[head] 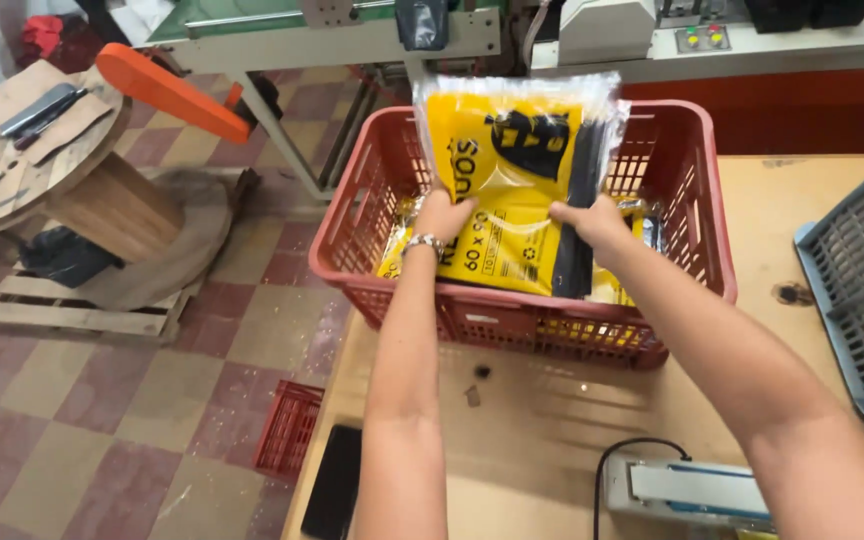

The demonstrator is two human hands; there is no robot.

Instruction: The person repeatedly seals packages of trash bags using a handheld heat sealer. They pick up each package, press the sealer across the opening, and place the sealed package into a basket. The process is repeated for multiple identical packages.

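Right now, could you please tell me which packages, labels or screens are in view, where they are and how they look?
Flat yellow plastic pack with black print: upright over the red plastic crate, held by left hand and right hand.
More yellow packs: lying inside the crate.
Black flat phone-like slab: table's near left edge, screen dark.

checkered tile floor (102, 420), wooden table (532, 420), cable spool (72, 170)

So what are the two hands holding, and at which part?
Both hands hold one yellow plastic pack by its lower part, upright over the red crate: the left hand at the lower left, the right hand at the lower right, near its black strip.
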